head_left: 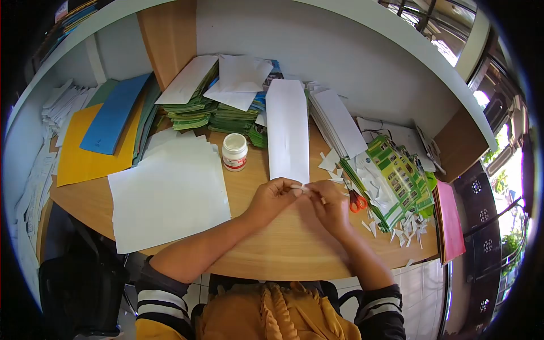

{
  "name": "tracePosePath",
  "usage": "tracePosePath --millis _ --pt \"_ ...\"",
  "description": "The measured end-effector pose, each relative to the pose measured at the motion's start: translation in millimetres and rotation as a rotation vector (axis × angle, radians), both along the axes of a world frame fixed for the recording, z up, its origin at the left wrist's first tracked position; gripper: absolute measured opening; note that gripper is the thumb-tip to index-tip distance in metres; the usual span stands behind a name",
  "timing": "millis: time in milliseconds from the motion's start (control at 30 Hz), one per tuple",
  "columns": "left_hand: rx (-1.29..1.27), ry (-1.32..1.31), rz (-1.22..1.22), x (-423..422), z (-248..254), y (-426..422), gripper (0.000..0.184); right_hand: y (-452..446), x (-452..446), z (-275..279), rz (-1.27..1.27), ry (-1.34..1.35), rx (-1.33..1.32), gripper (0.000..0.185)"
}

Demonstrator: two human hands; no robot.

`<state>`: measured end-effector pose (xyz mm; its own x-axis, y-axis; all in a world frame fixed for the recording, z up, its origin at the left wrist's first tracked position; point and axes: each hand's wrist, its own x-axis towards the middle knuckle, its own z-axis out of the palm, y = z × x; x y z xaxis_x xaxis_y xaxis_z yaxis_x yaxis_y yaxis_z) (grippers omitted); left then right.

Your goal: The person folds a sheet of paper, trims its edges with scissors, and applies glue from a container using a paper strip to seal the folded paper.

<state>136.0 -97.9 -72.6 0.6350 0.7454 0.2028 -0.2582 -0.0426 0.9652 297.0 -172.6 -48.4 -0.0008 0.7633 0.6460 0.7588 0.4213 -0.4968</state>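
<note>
A long folded white paper envelope (288, 130) lies lengthwise on the desk, its far end tapered and its near end at my fingers. My left hand (273, 198) is closed, thumb and fingertips pinched at that near end. Opposite it, my right hand (331, 207) is closed too, its fingertips meeting the left ones over a small white bit of paper. Whether that bit belongs to the envelope's end flap is hard to make out. An open white jar (234, 152) with a red label stands to the left. Red-handled scissors (357, 201) lie just right of my right hand.
A stack of white sheets (170, 198) covers the desk's left side. Behind are bundles of green-edged envelopes (190, 116), and a blue folder (117, 116) on a yellow one (85, 161). Paper scraps (409, 229) and green printed sheets (396, 178) lie right, near a pink folder (449, 224).
</note>
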Motion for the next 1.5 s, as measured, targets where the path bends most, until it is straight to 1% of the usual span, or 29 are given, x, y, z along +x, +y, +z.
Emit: tracePosePath --millis 33,100,133,200,267,300,333,367,433,467,600,633,800,933,1100,1167,1200,1267,1300,1333,1367,1400,1433,1500 --pt "0.221 0.048 0.093 1.1 1.8 1.0 0.025 1.6 4.3 8.9 0.012 0.0 0.003 0.018" --pt "0.657 0.153 0.281 0.1 4.9 3.2 0.025 9.2 9.2 33.0 -0.101 -0.056 0.013 0.019" --pt "0.657 0.156 0.296 -1.7 2.9 6.3 0.025 15.8 5.1 44.8 -0.056 -0.083 0.062 0.02" --pt "0.889 0.245 0.323 -3.3 -11.9 19.3 0.025 36.4 -4.2 59.0 0.0 -0.11 0.114 0.02" --pt "1.122 0.335 0.347 -4.0 -25.7 31.6 0.025 62.0 -25.0 67.0 0.149 -0.225 0.136 0.018" --pt "1.125 0.338 0.359 -4.1 -30.0 35.1 0.025 75.2 -36.2 68.2 0.158 -0.293 0.08 0.016" --pt "1.138 0.391 0.32 -3.5 -34.3 37.0 0.025 89.8 -46.6 67.8 0.165 -0.36 0.026 0.015" --pt "1.148 0.444 0.279 -2.6 -39.3 37.3 0.024 106.4 -54.2 66.8 0.172 -0.362 0.033 0.015" --pt "1.163 0.55 0.194 -2.2 -44.1 36.5 0.024 137.8 -67.4 65.4 0.172 -0.573 -0.17 0.012" --pt "1.165 0.552 0.203 -3.2 -43.2 36.4 0.024 147.2 -75.3 67.4 0.177 -0.576 -0.163 0.012" --pt "1.243 0.592 0.217 -4.8 -39.9 34.8 0.019 173.8 -99.4 72.3 0.026 -0.918 -0.251 0.011" --pt "1.239 0.59 0.219 -5.5 -39.0 34.0 0.019 177.8 -100.8 71.4 0.029 -0.922 -0.254 0.011" --pt "1.15 0.606 0.178 -5.2 -35.2 33.4 0.018 196.2 -99.9 66.2 0.107 -0.887 -0.323 0.012" --pt "1.037 0.542 0.117 -7.2 -35.5 37.2 0.016 205.7 -93.2 62.1 0.16 -0.85 -0.376 0.014" --pt "1.019 0.452 0.083 -8.5 -39.8 45.6 0.016 206.3 -79.9 61.4 0.214 -0.788 -0.436 0.015" --pt "1.041 0.472 0.07 -8.1 -40.7 47.0 0.016 163.0 -87.2 89.4 0.053 -0.768 -0.312 0.014" --pt "1.061 0.495 0.064 -7.5 -41.6 47.6 0.016 148.1 -82.3 94.9 0.045 -0.766 -0.321 0.014" --pt "1.099 0.539 0.05 -5.6 -44.6 49.1 0.016 118.2 -60.3 102.9 0.052 -0.532 -0.256 0.012" --pt "1.093 0.53 0.038 -5.3 -44.1 48.9 0.016 98.2 -51.7 107.6 0.011 -0.45 -0.266 0.011" --pt "1.065 0.539 0.077 -6.6 -41.4 46.9 0.016 77.5 -43.5 109.4 -0.031 -0.369 -0.277 0.009" --pt "1.034 0.549 0.115 -8.7 -37.4 44.5 0.016 58.8 -35.2 107.9 -0.042 -0.37 -0.292 0.009" --pt "1.003 0.559 0.153 -10.6 -33.5 42.2 0.016 40.7 -27.6 105.4 -0.108 -0.232 -0.372 0.009" --pt "0.972 0.57 0.191 -11.2 -31.9 41.0 0.016 25.2 -21.3 100.8 -0.175 -0.095 -0.448 0.009" --pt "0.953 0.549 0.188 -11.3 -32.3 41.5 0.016 9.0 -3.2 69.3 -0.179 -0.019 -0.473 0.009"
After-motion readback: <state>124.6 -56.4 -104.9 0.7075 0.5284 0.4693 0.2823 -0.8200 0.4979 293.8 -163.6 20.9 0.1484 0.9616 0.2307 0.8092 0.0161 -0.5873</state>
